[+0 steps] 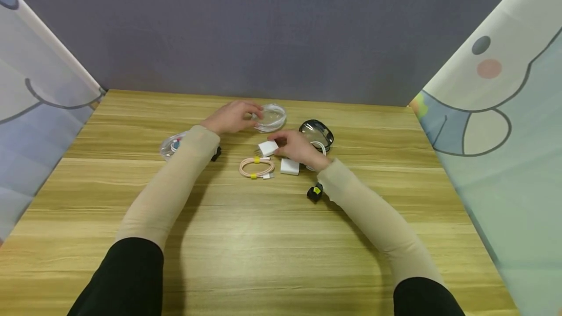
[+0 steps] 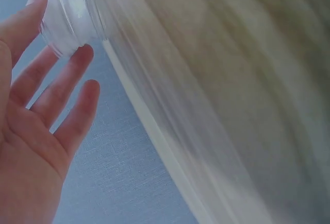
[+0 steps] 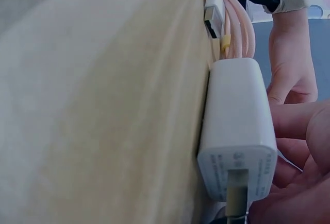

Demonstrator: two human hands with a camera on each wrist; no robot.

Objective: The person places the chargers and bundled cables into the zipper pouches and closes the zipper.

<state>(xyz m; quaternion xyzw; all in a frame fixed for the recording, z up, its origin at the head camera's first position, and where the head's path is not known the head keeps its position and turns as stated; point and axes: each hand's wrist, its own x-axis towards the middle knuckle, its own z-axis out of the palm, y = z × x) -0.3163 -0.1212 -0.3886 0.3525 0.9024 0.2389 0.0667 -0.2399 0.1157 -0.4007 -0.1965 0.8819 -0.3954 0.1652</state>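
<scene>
My left hand [image 1: 234, 117] is at the back of the table, thumb and fingertips around the left end of a clear round case [image 1: 274, 120]. In the left wrist view the thumb lies on one side of the case [image 2: 69, 15] and the fingers, spread apart, meet its other side. My right hand [image 1: 298, 148] pinches the right end of a white charger [image 1: 267, 148], its metal prongs pointing left. Just in front of that hand lies a second white charger [image 1: 290, 166], which looms large in the right wrist view and hides part of the fingers [image 3: 299, 121].
A pink cable [image 1: 256, 167] coiled with yellow ties lies in front of the first charger. Right of it stands a clear case with a black rim [image 1: 316, 134], a white cable [image 1: 319, 147] beside it. Another clear case [image 1: 167, 148] is partly under the left sleeve. A grey panel [image 1: 263, 33] borders the back.
</scene>
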